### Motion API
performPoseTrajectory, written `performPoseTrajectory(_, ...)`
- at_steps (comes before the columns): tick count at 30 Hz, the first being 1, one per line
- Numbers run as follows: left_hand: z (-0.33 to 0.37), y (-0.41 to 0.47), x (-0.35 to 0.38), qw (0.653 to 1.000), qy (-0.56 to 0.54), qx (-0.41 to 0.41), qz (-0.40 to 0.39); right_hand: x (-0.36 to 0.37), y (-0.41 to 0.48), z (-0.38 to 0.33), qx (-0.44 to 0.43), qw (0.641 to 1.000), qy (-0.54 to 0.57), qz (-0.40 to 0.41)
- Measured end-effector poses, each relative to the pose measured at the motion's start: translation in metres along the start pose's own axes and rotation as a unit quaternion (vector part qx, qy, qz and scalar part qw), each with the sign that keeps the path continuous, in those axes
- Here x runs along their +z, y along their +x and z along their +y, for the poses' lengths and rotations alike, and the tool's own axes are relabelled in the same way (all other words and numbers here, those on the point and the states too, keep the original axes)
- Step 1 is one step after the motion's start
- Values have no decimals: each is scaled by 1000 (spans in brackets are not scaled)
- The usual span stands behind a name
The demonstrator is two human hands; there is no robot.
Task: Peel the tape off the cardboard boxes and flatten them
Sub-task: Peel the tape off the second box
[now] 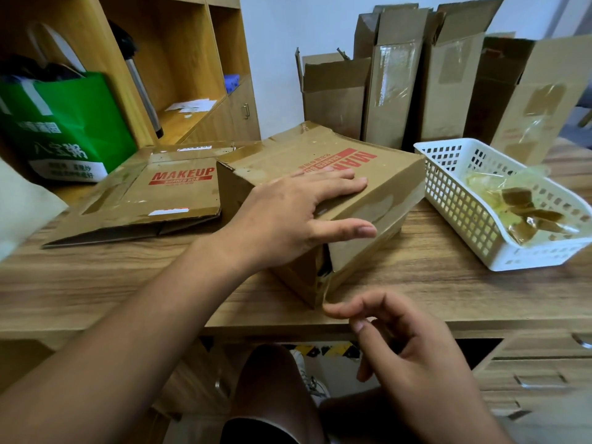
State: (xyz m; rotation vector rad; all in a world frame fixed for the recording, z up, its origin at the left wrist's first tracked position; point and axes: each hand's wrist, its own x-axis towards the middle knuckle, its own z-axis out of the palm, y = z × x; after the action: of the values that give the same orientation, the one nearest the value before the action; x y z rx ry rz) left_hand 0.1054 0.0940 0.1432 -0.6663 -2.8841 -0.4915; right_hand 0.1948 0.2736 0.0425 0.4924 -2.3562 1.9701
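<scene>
The wooden table (432,283) has a bare strip along its near edge, in front of me and out to my left; my right hand hangs just past that edge, above my knee. To the right, a white plastic basket (461,200) sits near the table's right side, close beside the box I am working on but not touching it as far as I can see. Along the wall behind, several tall cardboard boxes (416,84) stand upright with their top flaps open and tape patches on their faces. On my left a flattened box (166,193) printed MAKEUP lies flat, and beyond it a green bag (64,123) stands by the wooden shelf unit (179,59).

The basket holds crumpled clear and brown tape strips (525,206). The bag's contents I cannot make out.

The cardboard box (378,181) with red lettering lies tilted mid-table, one corner pointing at me. My left hand (288,213) lies spread on its top face, fingers flat, thumb over the side edge. My right hand (407,344) is loosely curled and holds nothing, its forefinger tip just at the box's near corner.
</scene>
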Motion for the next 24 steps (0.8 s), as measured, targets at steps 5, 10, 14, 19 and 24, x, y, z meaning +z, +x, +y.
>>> performPoseTrajectory(5,1,0,2,1000,-5,-12,0,-3,4,-1,-1,999,20,27)
performPoseTrajectory(10,-14,0,-11,998,-24,8,-58,-11,13,2,21,998,-46,40)
performPoseTrajectory(14,-25,-3,-22,992,-77,14,-98,-17,24,6,30,993,-99,49)
performPoseTrajectory(19,-28,-2,-19,993,-82,19,-86,-14,30,11,0,985,-163,48)
performPoseTrajectory(24,-19,-3,-8,998,-55,7,-24,-12,26,11,-26,984,-168,48)
